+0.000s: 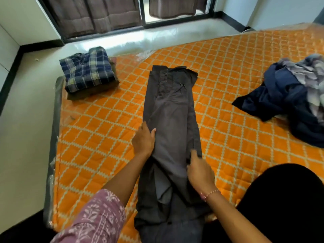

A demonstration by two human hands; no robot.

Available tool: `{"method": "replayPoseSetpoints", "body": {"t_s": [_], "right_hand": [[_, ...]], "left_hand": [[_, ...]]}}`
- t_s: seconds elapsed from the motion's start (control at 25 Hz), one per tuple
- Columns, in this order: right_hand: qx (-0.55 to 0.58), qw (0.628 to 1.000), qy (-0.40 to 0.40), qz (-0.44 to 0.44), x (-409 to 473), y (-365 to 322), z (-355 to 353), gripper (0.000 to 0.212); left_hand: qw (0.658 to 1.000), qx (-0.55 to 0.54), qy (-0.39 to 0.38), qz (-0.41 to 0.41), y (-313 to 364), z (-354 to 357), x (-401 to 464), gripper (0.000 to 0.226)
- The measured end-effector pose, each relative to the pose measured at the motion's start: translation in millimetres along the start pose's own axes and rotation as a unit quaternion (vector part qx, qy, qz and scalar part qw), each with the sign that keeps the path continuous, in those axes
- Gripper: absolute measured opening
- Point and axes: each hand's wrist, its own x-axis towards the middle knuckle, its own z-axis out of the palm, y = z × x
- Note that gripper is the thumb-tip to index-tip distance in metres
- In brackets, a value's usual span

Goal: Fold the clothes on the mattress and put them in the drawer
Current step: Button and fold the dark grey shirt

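A dark grey shirt (172, 120) lies lengthwise on the mattress (236, 76); left hand (143, 140) flat on it, right hand (199, 170) pinching its edge; hem cut off below.

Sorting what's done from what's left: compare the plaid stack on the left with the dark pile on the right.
The plaid stack is folded square and flat; the dark pile is crumpled and spread out. The stack sits at the mattress's left corner, the pile near its right edge. Neither hand touches either.

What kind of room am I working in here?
Likely a sparsely furnished bedroom: an orange quilted mattress lies on the pale floor, curtains hang at a sliding window, and folded clothes sit on the mattress corner.
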Motion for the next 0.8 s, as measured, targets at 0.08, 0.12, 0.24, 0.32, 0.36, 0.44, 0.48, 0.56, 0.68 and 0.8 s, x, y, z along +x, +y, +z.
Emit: {"method": "replayPoseSetpoints", "body": {"t_s": [0.08,0.12,0.24,0.32,0.36,0.44,0.48,0.56,0.68,0.8], "right_hand": [[-0.063,0.990,0.098,-0.082,2,-7,3,0.048],[-0.050,0.985,0.097,-0.134,2,-12,10,0.050],[-0.084,0.978,-0.026,-0.190,6,-12,40,0.068],[-0.109,0.979,-0.086,-0.148,7,8,53,0.079],[-0.133,0.977,-0.117,-0.119,5,13,48,0.089],[-0.159,0.974,-0.137,-0.085,1,10,36,0.091],[-0.158,0.975,-0.147,-0.059,2,2,25,0.083],[-0.146,0.985,-0.080,-0.051,20,-19,-2,0.058],[-0.033,0.995,0.018,-0.090,94,-42,-27,0.051],[0.071,0.997,-0.010,0.001,199,-43,-43,0.073]], "left_hand": [[0.996,0.072,0.008,0.052,9,2,-14,0.056],[0.993,0.088,-0.007,0.082,11,5,-20,0.057],[0.971,0.161,-0.112,0.139,4,17,-39,0.061],[0.968,0.165,-0.131,0.134,-4,25,-52,0.071],[0.971,0.155,-0.131,0.130,-5,24,-58,0.082],[0.971,0.144,-0.142,0.125,-5,25,-67,0.106],[0.973,0.143,-0.138,0.120,-3,23,-68,0.109],[0.978,0.150,-0.077,0.122,5,16,-58,0.093],[0.985,0.106,-0.092,0.103,25,11,-1,0.064],[0.998,-0.021,-0.057,-0.013,46,5,89,0.066]]}}
